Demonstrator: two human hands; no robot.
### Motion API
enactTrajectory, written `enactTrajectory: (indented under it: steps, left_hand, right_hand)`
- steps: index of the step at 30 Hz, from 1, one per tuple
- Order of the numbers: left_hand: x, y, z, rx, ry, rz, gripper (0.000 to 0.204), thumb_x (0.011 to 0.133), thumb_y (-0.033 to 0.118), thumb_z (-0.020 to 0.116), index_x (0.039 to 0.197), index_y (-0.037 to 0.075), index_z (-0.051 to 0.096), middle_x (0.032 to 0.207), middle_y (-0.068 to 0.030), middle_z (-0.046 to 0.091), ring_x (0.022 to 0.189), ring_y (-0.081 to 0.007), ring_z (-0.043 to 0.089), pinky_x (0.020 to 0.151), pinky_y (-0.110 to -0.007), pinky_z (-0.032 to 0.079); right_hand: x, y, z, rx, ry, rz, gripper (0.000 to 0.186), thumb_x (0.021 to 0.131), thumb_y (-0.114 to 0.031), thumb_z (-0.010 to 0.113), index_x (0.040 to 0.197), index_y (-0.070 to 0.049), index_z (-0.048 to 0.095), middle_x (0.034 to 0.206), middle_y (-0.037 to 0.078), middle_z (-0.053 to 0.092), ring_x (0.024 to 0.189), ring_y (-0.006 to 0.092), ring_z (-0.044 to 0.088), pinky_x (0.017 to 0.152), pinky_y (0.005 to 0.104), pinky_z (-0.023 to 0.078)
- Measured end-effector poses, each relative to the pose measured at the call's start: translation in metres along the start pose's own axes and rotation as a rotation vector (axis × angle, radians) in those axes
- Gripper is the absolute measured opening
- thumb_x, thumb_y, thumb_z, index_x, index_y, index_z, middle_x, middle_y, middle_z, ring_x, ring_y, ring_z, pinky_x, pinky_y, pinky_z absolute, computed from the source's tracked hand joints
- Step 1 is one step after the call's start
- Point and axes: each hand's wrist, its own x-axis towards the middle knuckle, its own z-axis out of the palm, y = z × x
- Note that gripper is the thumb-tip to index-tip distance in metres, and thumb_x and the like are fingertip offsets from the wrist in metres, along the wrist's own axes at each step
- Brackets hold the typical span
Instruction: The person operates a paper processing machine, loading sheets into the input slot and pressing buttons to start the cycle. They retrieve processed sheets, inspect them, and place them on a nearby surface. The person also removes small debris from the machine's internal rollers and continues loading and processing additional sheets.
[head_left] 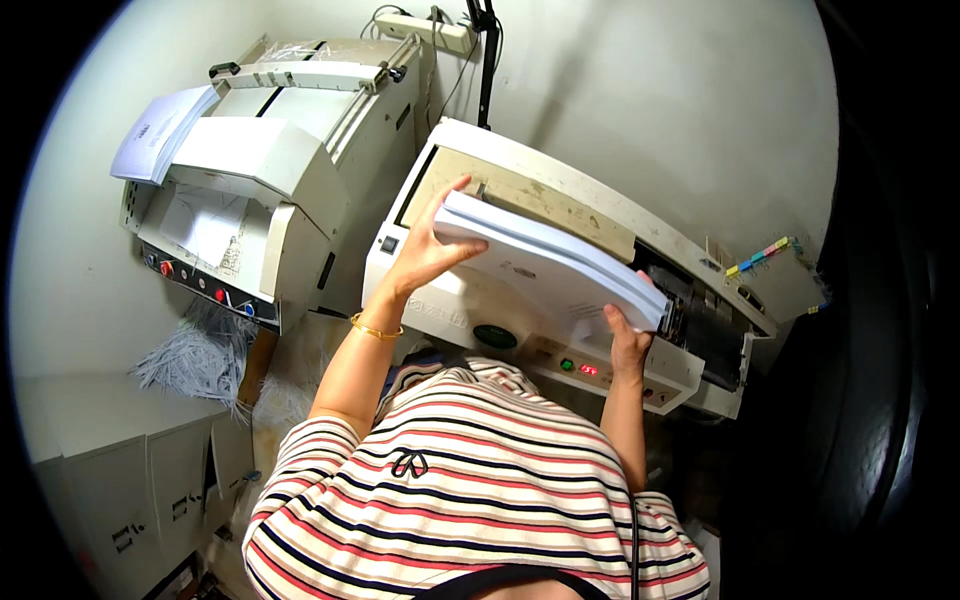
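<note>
Both my hands grip a thick stack of white printed sheets (540, 270), held at a slant over a long cream binding machine (510, 150). My left hand (435, 250) wraps round the stack's left end, thumb across its front. My right hand (625, 335) holds the lower right end, fingers partly hidden behind it. The stack's right end lies over the dark mechanism (705, 330) at the machine's right. Below the paper, the front panel has a green button (566, 365) and a red lit display (589, 369).
At left stands a paper trimmer (270, 160) with another paper pile (165, 130) on top and shredded strips (200, 360) below. White cabinets (120, 480) stand lower left. A power strip (420, 30) and black pole (487, 70) are behind. Colour-tabbed boards (780, 270) sit at right.
</note>
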Motion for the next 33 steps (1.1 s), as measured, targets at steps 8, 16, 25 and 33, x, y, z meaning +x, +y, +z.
enactTrajectory:
  steps: [8, 16, 25, 33]
  left_hand:
    - [-0.001, 0.028, 0.014, 0.026, 0.109, 0.035, 0.082, 0.074, 0.033, 0.082, 0.140, 0.006, 0.040, 0.122, -0.0136, 0.057, 0.110, -0.0203, 0.055, 0.095, -0.032, 0.046]
    - [0.005, 0.029, 0.018, 0.034, 0.209, 0.050, 0.061, 0.083, 0.041, 0.071, 0.130, 0.007, 0.051, 0.116, -0.0075, 0.060, 0.096, -0.0154, 0.057, 0.085, -0.028, 0.047]
    - [0.004, 0.041, 0.021, 0.037, 0.234, -0.069, 0.054, 0.087, 0.035, 0.068, 0.128, 0.004, 0.053, 0.116, -0.0110, 0.062, 0.104, -0.0172, 0.056, 0.091, -0.029, 0.045]
    - [0.011, 0.038, 0.024, 0.043, 0.303, 0.025, 0.050, 0.082, 0.026, 0.075, 0.122, 0.001, 0.057, 0.108, -0.0077, 0.063, 0.095, -0.0143, 0.056, 0.084, -0.027, 0.047]
  right_hand:
    - [0.000, -0.022, 0.012, 0.037, 0.177, -0.098, 0.055, 0.086, -0.013, 0.071, 0.133, -0.004, 0.044, 0.128, 0.013, 0.053, 0.115, 0.0178, 0.051, 0.101, 0.0308, 0.038]
    - [0.004, -0.028, 0.023, 0.069, 0.367, -0.069, 0.041, 0.093, -0.025, 0.063, 0.124, -0.003, 0.051, 0.122, 0.014, 0.057, 0.111, 0.0179, 0.052, 0.100, 0.0313, 0.036]
    - [0.003, -0.036, 0.036, 0.118, 0.441, -0.039, 0.033, 0.092, -0.024, 0.064, 0.117, -0.004, 0.057, 0.114, 0.012, 0.061, 0.107, 0.0161, 0.053, 0.098, 0.0300, 0.037]
    - [0.004, -0.037, 0.035, 0.094, 0.467, -0.019, 0.034, 0.090, -0.020, 0.067, 0.117, -0.003, 0.057, 0.112, 0.013, 0.063, 0.107, 0.0168, 0.054, 0.099, 0.0301, 0.037]
